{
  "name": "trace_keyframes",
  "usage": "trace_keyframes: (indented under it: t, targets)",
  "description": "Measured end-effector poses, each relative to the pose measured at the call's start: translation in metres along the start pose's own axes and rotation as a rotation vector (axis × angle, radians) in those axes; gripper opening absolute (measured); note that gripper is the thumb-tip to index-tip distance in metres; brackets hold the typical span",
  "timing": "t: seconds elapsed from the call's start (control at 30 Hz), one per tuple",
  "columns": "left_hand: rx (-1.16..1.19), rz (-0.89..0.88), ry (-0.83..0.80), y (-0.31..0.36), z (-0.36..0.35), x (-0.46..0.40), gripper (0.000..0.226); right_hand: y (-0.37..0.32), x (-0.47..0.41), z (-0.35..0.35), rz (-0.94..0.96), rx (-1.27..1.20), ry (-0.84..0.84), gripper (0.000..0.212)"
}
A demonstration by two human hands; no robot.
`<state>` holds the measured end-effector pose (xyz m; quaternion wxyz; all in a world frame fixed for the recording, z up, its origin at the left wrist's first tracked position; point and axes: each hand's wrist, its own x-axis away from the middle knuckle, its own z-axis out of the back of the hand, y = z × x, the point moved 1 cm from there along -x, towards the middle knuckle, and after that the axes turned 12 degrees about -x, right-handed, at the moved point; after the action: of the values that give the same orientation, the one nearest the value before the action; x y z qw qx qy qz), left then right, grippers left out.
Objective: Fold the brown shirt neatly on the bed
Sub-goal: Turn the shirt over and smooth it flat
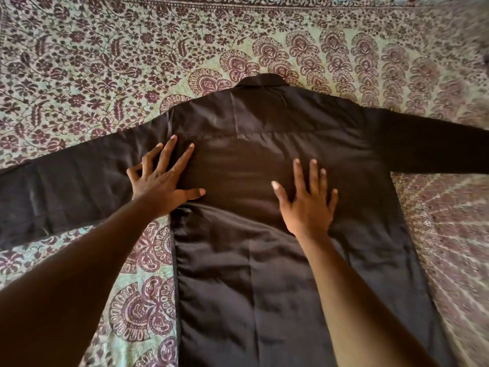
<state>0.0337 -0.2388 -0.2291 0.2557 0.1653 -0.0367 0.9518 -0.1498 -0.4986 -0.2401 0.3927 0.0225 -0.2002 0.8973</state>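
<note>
- The lower hem of the brown shirt (264,160) ran out of the picture at the near edge, so its bottom end could not be seen; both forearms also entered from that edge.
- The shirt lay flat and spread out on the bed (79,62), back side up as far as could be told, its body running from the near edge toward the far edge.
- The right hand (307,205) rested flat on the middle of the shirt's body, fingers straight and spread wide, gripping nothing.
- The left hand (158,178) pressed on the shirt near the left armhole seam, fingers spread; the outer fingers were slightly bent, but held no cloth.
- The left sleeve (66,186) stretched toward the bed's left edge and was cut off there, cuff unseen.
- The right sleeve (434,144) reached toward the right edge, likewise cut off.
- The collar (260,82) lay farthest away, pointing to the far edge.
- The bed was covered by a pale green sheet printed with maroon flowers and paisley; its far right corner was blurred.
</note>
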Motion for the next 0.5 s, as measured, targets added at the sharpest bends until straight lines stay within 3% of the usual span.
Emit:
trace_keyframes:
  t: [0.07,0.13,0.23,0.33,0.4,0.5]
  targets:
    - [0.003,-0.003,-0.014,0.000,0.002,0.000,0.107,0.037,0.010,0.017,-0.212,-0.034,0.031,0.084]
    - [0.014,-0.006,-0.018,0.000,0.003,0.000,0.107,0.044,0.014,0.021,-0.290,-0.065,0.084,0.089]
    - [0.012,0.002,-0.026,0.001,0.003,0.001,0.106,0.001,0.003,0.010,-0.019,-0.008,0.167,0.082]
    - [0.011,0.004,-0.017,0.002,0.003,0.000,0.105,-0.049,-0.011,-0.012,0.369,0.007,-0.048,0.071]
    - [0.009,-0.005,-0.014,0.003,0.005,0.000,0.104,-0.046,-0.017,-0.016,0.372,0.034,-0.138,0.066]
    - [-0.059,-0.010,0.030,0.006,0.010,0.003,0.103,0.009,-0.013,0.004,0.118,0.008,-0.047,0.068]
